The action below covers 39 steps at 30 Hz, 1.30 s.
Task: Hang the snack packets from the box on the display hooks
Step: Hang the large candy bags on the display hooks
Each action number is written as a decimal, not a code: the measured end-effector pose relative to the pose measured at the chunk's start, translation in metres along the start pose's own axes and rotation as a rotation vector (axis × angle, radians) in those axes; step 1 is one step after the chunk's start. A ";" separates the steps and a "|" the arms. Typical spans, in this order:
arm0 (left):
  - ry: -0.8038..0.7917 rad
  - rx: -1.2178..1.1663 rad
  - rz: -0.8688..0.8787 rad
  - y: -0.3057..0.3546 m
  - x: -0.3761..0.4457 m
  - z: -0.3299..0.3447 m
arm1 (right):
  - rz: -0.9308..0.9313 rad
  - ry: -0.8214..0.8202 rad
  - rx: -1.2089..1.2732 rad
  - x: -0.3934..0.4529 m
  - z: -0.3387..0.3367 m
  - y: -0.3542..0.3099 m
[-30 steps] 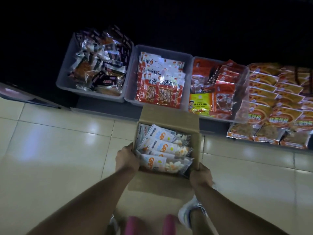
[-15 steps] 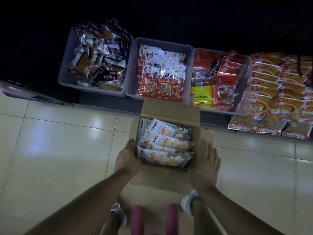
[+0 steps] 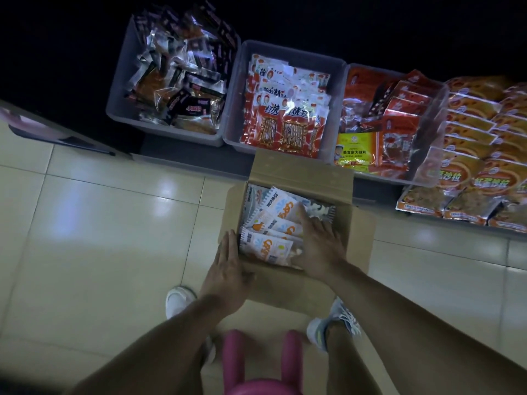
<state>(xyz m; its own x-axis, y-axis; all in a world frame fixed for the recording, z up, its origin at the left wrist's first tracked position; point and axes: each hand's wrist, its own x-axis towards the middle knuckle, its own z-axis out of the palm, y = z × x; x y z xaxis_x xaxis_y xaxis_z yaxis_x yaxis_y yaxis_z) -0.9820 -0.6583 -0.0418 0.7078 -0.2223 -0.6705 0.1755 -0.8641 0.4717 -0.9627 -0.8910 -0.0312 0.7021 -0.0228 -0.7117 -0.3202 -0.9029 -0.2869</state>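
An open cardboard box (image 3: 302, 172) stands on the tiled floor in front of me, its flaps spread. Inside lie several white snack packets (image 3: 265, 248) with orange lettering, stacked flat. My left hand (image 3: 225, 269) holds the box's near left corner, fingers along the left wall and thumb on the near flap. My right hand (image 3: 319, 246) is inside the box, fingers spread flat over the packets on the right side, not closed around any. Everything above the shelf is dark.
Beyond the box a low shelf carries a grey bin (image 3: 119, 109) of dark and silver packets, a second bin (image 3: 291, 52) of red-and-white packets, a clear bin (image 3: 427, 115) of red packets, and stacked orange packets (image 3: 479, 132). My shoes (image 3: 178, 300) flank the box; a pink object (image 3: 256, 366) is below.
My right hand left the box's right flap and went inside onto the packets. My left hand slid to the near left corner. The view moved closer to the box.
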 end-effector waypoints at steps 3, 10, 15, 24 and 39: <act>-0.030 0.015 -0.005 -0.002 0.001 0.003 | 0.039 -0.015 0.005 -0.001 0.007 0.002; -0.060 0.034 -0.016 -0.001 0.006 -0.006 | 0.092 0.062 0.079 0.009 -0.008 0.001; -0.078 0.014 -0.044 0.001 0.010 -0.007 | -0.010 -0.005 -0.132 0.005 -0.006 -0.007; -0.102 -0.091 0.056 -0.025 0.015 0.003 | -0.085 -0.184 -0.057 0.018 -0.004 -0.005; 0.138 -0.438 -0.098 0.024 0.007 -0.008 | -0.127 0.191 0.385 -0.038 -0.044 0.015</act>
<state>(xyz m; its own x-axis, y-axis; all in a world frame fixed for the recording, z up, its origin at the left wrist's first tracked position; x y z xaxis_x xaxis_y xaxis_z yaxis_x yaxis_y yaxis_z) -0.9671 -0.6768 -0.0303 0.7528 -0.0611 -0.6554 0.4975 -0.5993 0.6272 -0.9659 -0.9223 0.0201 0.8446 -0.0334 -0.5343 -0.4114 -0.6791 -0.6079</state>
